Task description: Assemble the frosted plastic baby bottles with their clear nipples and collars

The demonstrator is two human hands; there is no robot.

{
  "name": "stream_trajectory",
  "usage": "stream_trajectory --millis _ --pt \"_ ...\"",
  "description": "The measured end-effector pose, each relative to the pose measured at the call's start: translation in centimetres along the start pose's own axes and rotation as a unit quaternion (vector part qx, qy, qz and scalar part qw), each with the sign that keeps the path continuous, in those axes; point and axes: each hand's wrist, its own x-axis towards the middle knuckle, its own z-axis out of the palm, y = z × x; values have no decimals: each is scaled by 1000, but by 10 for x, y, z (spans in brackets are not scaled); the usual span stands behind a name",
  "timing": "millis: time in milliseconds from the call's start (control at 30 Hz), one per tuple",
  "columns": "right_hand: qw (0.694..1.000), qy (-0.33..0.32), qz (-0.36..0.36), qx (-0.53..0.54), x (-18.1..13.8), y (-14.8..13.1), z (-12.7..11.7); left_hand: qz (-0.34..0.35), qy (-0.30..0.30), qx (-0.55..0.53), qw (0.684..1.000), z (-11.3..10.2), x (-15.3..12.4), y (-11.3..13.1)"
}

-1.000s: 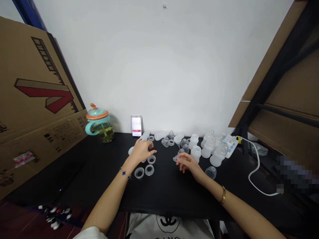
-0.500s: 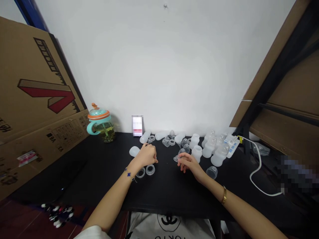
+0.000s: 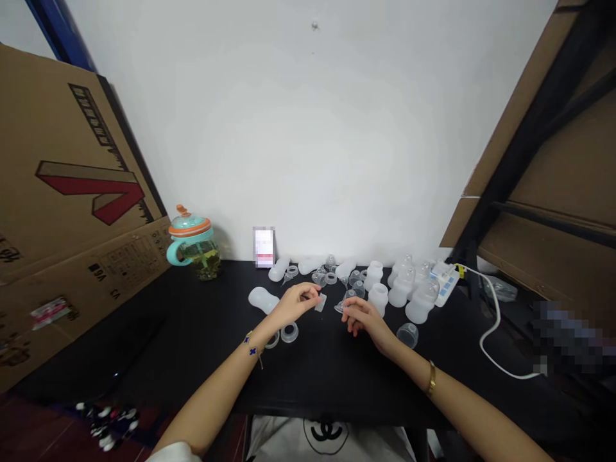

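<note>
My left hand [image 3: 299,303] is over the middle of the black table, thumb and index finger pinched on a small clear piece [image 3: 321,302] whose kind I cannot make out. Facing it, my right hand [image 3: 362,317] has its fingers curled at the rim of a clear bottle nipple [image 3: 339,307]. Below my left wrist lie two white collar rings, the nearer-to-middle ring [image 3: 289,332] in full view and the other ring [image 3: 272,340] partly covered by the wrist. A white bottle body [image 3: 262,299] lies on its side left of that hand.
Several capped baby bottles [image 3: 423,300] stand at the right, beside open bottles [image 3: 378,299]. A clear cap [image 3: 407,335] sits nearer me. Behind are loose nipples and rings [image 3: 330,278], a phone [image 3: 264,247], and a teal-lidded jug [image 3: 197,247]. A power strip [image 3: 448,286] trails a white cable.
My left hand has risen and moved right, toward my right hand, with a small clear piece now showing at its fingertips. My right hand has stayed almost in place.
</note>
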Motion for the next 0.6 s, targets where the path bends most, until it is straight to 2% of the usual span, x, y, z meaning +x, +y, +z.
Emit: stream_trajectory --millis 67,200,300,433,600 --pt "1000 -1 -1 7 0 -1 0 -68 -31 -114 991 7 -1 3" --pt "1000 -1 0 18 -2 -4 -1 -177 -76 -287 938 17 -2 3" --pt "1000 -6 0 22 -3 -4 -1 -204 -84 -345 912 19 -3 0" --pt "1000 -11 0 28 -2 -4 -1 -218 -81 -370 899 20 -3 -4" --pt "999 -10 0 33 -2 -3 -1 -225 -36 -406 885 22 -2 -10"
